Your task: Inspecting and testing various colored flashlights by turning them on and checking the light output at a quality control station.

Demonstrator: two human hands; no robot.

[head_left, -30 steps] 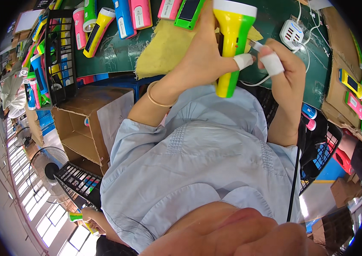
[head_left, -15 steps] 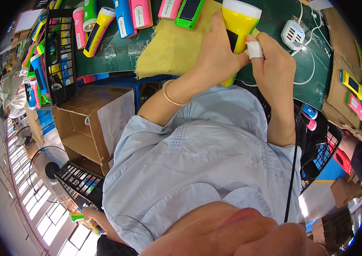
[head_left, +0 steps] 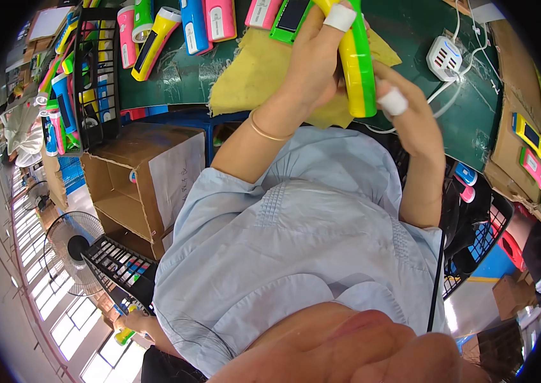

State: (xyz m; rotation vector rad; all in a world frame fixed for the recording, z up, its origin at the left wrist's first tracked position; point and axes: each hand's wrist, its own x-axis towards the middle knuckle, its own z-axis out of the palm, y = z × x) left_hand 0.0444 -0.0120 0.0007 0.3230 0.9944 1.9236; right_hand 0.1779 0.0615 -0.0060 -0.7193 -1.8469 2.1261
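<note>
A yellow and green flashlight (head_left: 361, 80) is upended over the cloth, its side seam turned toward me. My left hand (head_left: 314, 64) is closed around it, with white tape on the thumb. Close by on the other side, my right hand (head_left: 411, 112) is smeared by motion. White tape wraps one of its digits too, and some fingers are partly hidden behind the flashlight, so its grip is unclear. Beneath lies a yellow cloth (head_left: 245, 80) on the green worktable (head_left: 181, 86).
Several pink, green, blue and yellow flashlights (head_left: 155, 45) lie along the table's far side. A black basket (head_left: 95, 83) holds more at left, above a cardboard box (head_left: 136, 156). At right are a white USB charger (head_left: 444, 59) with cables and another carton (head_left: 506, 137) holding flashlights.
The flashlight has turned from its dark-panel face to its yellow-green side, its wide white head no longer visible. My left thumb has moved up over it; my right hand has dropped lower.
</note>
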